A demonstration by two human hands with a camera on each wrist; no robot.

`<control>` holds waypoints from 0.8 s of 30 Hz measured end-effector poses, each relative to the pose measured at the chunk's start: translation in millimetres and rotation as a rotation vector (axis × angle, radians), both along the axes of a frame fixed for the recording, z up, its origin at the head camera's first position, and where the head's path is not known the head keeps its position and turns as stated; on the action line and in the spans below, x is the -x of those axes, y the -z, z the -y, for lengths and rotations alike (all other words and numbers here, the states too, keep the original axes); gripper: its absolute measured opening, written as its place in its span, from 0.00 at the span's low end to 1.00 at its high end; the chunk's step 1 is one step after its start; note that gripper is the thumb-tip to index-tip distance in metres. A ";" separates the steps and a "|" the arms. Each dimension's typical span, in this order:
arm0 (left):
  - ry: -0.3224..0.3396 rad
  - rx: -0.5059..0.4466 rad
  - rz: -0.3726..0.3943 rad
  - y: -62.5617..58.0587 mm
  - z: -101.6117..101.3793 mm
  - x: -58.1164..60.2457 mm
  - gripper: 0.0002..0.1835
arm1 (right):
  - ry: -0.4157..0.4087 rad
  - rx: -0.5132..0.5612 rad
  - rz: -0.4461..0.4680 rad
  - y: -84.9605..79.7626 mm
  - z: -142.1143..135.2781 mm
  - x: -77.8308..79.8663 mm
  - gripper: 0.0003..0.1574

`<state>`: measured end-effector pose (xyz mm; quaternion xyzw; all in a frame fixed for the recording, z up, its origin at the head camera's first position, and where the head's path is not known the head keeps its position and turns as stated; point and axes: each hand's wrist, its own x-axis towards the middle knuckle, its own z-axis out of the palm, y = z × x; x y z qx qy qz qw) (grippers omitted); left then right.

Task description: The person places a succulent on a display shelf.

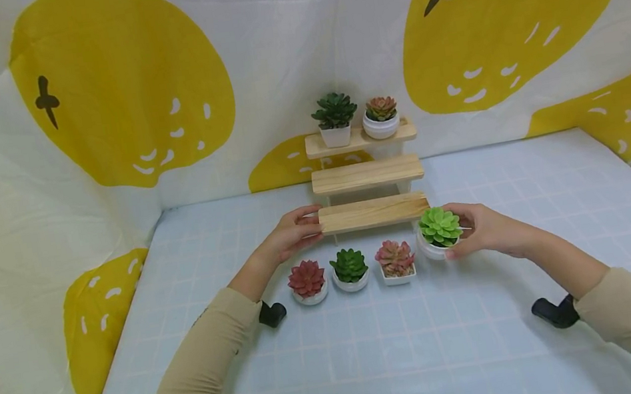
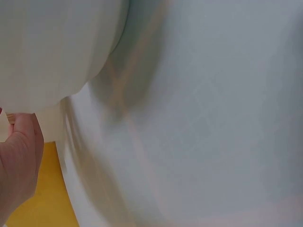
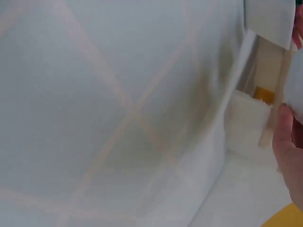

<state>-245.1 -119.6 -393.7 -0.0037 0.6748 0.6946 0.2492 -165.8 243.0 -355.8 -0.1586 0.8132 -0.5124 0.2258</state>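
Observation:
In the head view, my right hand (image 1: 490,231) grips a round white pot holding a bright green succulent (image 1: 441,227), beside the right end of the wooden tiered stand's bottom step (image 1: 375,213). The pot hides that corner. The right wrist view shows my right hand (image 3: 289,151) at its edge, fingertips on a white pot (image 3: 294,90). My left hand (image 1: 292,234) touches the left end of the bottom step with its fingers extended. In front of the stand are a dark red succulent (image 1: 307,279), a dark green succulent (image 1: 349,265) and a pink succulent (image 1: 395,258), all in white pots.
On the top step (image 1: 356,141) stand a spiky green plant (image 1: 334,111) and an orange-green succulent (image 1: 380,109). The middle step (image 1: 367,175) is bare wood. A white cloth (image 1: 281,40) with yellow fruit prints hangs behind the pale checked tabletop (image 1: 375,363).

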 end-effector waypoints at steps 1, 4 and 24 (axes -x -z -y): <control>-0.001 -0.001 0.002 0.2 -0.1 0.1 0.28 | 0.004 -0.006 -0.004 -2.3 0.4 0.9 0.48; -0.003 -0.001 0.004 0.4 -0.1 0.1 0.28 | 0.015 -0.029 -0.010 -9.9 2.2 4.2 0.49; -0.004 -0.011 0.002 -1.1 -0.3 -2.5 0.28 | 0.007 -0.030 -0.086 -64.3 38.3 33.7 0.47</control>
